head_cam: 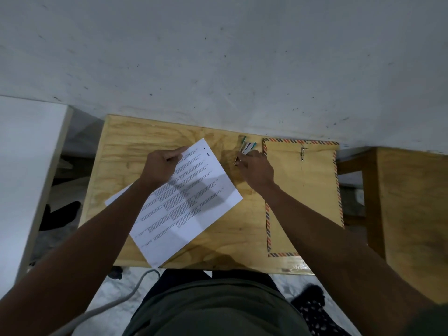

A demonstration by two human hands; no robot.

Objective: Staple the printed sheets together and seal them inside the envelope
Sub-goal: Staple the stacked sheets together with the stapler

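Observation:
The printed sheets [194, 190] lie slanted on the wooden table [126, 151], with a second sheet's corner showing at the left under my forearm. My left hand [162, 166] rests on their upper left edge, index finger stretched along the paper. The brown envelope [310, 190] with a striped border lies flat to the right, its metal clasp facing up. Between sheets and envelope, my right hand [257, 168] curls its fingers round the near end of a white and teal stapler [248, 146]. The hand hides most of the stapler.
The table stands against a grey wall. A wooden stool [412, 214] is at the right and a white panel [26, 166] at the left. A grey cable [126, 294] runs over the floor below the table's front edge.

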